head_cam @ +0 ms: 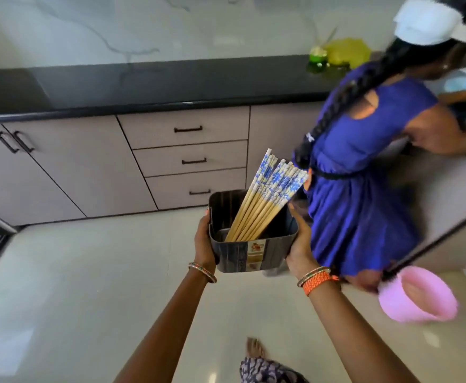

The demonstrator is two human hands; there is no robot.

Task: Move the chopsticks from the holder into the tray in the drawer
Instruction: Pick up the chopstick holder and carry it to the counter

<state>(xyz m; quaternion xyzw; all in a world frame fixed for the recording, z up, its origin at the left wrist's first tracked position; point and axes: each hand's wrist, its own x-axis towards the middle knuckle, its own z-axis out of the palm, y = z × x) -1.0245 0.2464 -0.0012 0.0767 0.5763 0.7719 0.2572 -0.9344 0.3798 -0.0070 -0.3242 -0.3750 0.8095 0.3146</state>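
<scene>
Left hand point(204, 244) and right hand point(299, 248) clasp the holder point(253, 254) from either side; inside it, the chopsticks point(265, 200) look light, stiff and loose, best pinched as a bunch at their patterned tops.

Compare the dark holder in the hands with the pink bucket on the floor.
The holder is dark and box-shaped; the pink bucket is round. The holder is carried between the left hand and right hand; the bucket sits on the floor, untouched. The holder contains chopsticks; the bucket looks empty. Both are open-topped.
</scene>
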